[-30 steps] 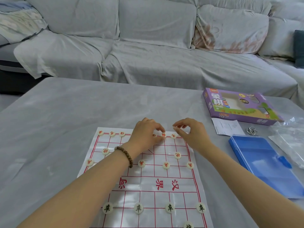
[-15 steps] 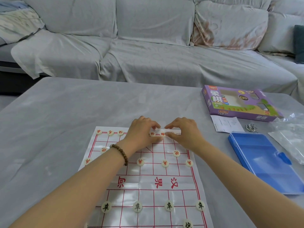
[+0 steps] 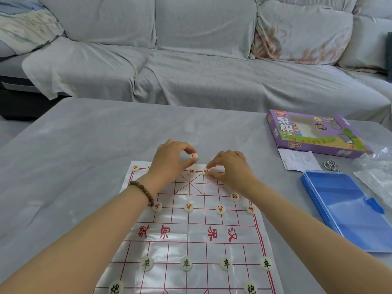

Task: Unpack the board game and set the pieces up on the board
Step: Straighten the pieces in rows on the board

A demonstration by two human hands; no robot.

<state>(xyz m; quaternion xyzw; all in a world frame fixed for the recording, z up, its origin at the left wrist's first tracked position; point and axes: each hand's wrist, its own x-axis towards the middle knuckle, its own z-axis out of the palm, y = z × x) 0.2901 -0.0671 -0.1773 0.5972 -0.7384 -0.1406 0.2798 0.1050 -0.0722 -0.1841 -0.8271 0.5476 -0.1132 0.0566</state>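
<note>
A white plastic board [image 3: 191,232] with red grid lines lies on the grey table. Cream round pieces stand on it: red-lettered ones at the far side, black-lettered ones [image 3: 186,264] near me. My left hand [image 3: 171,161] hovers over the board's far edge and pinches a red-lettered piece [image 3: 193,155] lifted off the sheet. My right hand [image 3: 230,167] rests beside it, fingertips on a red piece [image 3: 205,172] in the back row. Another back-row piece [image 3: 191,171] sits between the two hands. My hands hide part of that row.
The purple game box [image 3: 314,132] lies at the right rear of the table, a paper slip [image 3: 299,161] and a metal ring [image 3: 330,165] in front of it. A blue plastic case [image 3: 350,209] and a clear bag [image 3: 379,166] lie on the right. A grey covered sofa [image 3: 201,60] stands behind.
My left hand has lifted a red piece off the back row and holds it up. My right hand has slid slightly left onto a back-row piece.
</note>
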